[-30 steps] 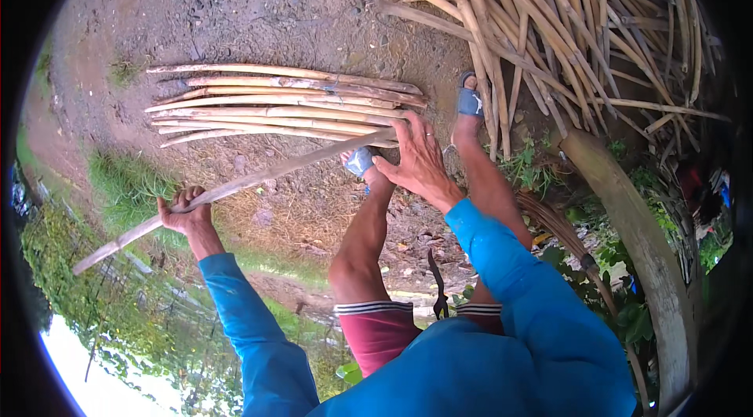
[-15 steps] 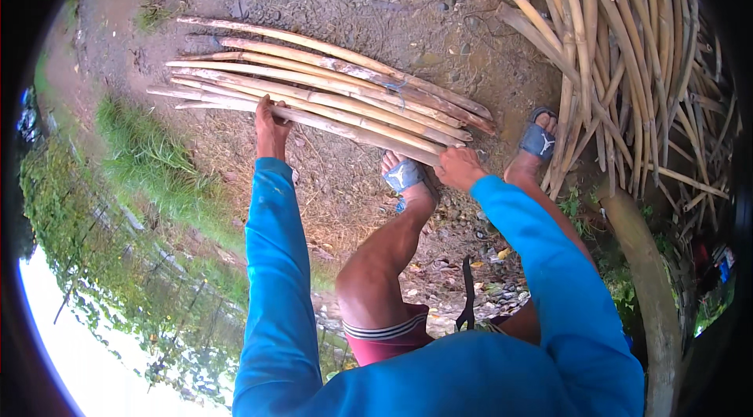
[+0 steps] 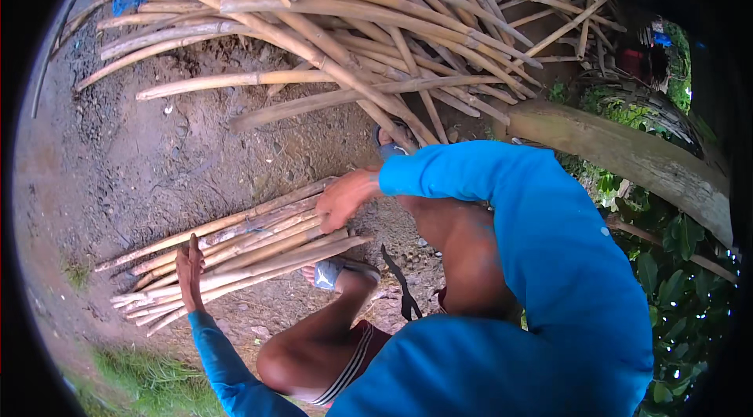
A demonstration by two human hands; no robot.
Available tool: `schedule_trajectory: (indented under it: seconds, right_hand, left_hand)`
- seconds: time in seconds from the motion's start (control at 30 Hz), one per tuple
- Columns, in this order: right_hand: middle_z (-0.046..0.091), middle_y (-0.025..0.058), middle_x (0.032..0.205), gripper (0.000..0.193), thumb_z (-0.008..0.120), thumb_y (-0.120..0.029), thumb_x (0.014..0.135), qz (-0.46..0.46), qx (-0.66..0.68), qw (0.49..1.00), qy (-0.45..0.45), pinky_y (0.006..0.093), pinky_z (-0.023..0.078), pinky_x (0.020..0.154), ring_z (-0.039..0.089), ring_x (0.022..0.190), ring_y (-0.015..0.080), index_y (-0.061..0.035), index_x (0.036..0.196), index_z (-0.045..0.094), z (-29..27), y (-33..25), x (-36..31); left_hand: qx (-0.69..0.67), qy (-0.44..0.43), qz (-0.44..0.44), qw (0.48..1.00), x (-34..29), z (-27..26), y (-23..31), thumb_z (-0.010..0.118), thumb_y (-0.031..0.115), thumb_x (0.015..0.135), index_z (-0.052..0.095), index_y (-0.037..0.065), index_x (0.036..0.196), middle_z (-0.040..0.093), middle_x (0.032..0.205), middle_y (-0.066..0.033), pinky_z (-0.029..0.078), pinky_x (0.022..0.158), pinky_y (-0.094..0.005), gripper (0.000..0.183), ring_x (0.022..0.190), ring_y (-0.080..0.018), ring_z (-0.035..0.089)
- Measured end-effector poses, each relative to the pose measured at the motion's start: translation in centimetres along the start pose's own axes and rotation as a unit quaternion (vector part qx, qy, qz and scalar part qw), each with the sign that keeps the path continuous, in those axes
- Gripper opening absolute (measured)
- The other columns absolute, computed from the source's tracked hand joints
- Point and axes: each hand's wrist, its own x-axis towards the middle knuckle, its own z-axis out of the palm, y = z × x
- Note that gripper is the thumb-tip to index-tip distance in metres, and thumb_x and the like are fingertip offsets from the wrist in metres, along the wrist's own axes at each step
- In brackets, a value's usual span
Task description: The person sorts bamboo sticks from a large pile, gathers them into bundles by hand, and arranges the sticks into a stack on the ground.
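A row of bamboo poles (image 3: 243, 252) lies side by side on the ground in front of me, slanting up to the right. My left hand (image 3: 190, 269) rests over the poles toward their left part, its fingers stretched out across them. At the right ends, my right hand (image 3: 345, 196) is closed over the far poles with its fingers curled downward; the fingertips are partly hidden. A thin bluish tie or mark shows on the poles between my hands.
A big heap of loose bamboo poles (image 3: 376, 21) spreads across the far side. A thick log (image 3: 620, 154) lies at the right, beside leafy plants (image 3: 671, 291). My sandalled foot (image 3: 333, 272) is close to the pole ends. Grass (image 3: 157, 378) grows at the lower left.
My view has swung right, so the heap now fills the far side. My right hand has moved from the nearest pole's end to the far poles' ends; my left hand reaches farther over the row.
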Motion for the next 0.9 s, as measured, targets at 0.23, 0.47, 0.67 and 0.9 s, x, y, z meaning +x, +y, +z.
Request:
schedule_trajectory:
  seconds: [0.23, 0.47, 0.67, 0.9]
  right_hand:
    - [0.066, 0.0126, 0.097, 0.054, 0.061, -0.053, 0.097, -0.099, 0.151, 0.908, 0.378, 0.0371, 0.052, 0.075, 0.065, 0.088, 0.0231, -0.0008, 0.111, 0.065, -3.9, -0.1, -15.8]
    - [0.062, 0.0187, 0.121, 0.059, 0.071, -0.048, 0.089, 0.023, -0.032, 0.76, 0.649, 0.0454, 0.05, 0.091, 0.061, 0.108, 0.0363, -0.004, 0.125, 0.058, -4.6, 4.2, -14.4]
    - [0.061, 0.0245, 0.124, 0.054, 0.071, -0.04, 0.085, -0.04, -0.155, 0.771, 0.616, 0.0506, 0.048, 0.098, 0.059, 0.113, 0.0442, -0.0012, 0.121, 0.06, -6.9, 4.1, -12.4]
    - [0.061, 0.027, 0.104, 0.043, 0.07, -0.032, 0.085, -0.107, -0.085, 0.757, 0.639, 0.0495, 0.051, 0.084, 0.061, 0.096, 0.046, 0.003, 0.108, 0.059, -6.4, 3.0, -12.8]
  left_hand:
    - [0.149, -0.202, 0.348, 0.903, -6.6, 8.4, 28.6, 0.06, 0.039, 0.1, 0.061, -0.005, 0.092, 0.066, 0.078, -0.0122, 0.05, 0.07, -0.0358, 0.045, 0.074, -0.0223, 0.063]
    - [-0.124, -0.388, 0.388, 0.826, -8.6, 8.9, 37.5, 0.057, 0.038, 0.1, 0.063, 0.006, 0.082, 0.064, 0.078, -0.0041, 0.048, 0.067, -0.0272, 0.038, 0.07, -0.0141, 0.059]
    - [-0.316, 0.048, 0.36, 0.877, -6.2, 6.9, 40.4, 0.058, 0.032, 0.102, 0.061, 0.005, 0.1, 0.061, 0.082, -0.001, 0.045, 0.062, -0.0226, 0.027, 0.068, -0.0075, 0.055]
    - [-0.089, 0.29, 0.523, 0.796, -6.1, 2.6, 52.3, 0.057, 0.037, 0.099, 0.06, 0.0, 0.115, 0.068, 0.089, -0.0179, 0.053, 0.076, -0.0413, 0.041, 0.094, -0.028, 0.064]
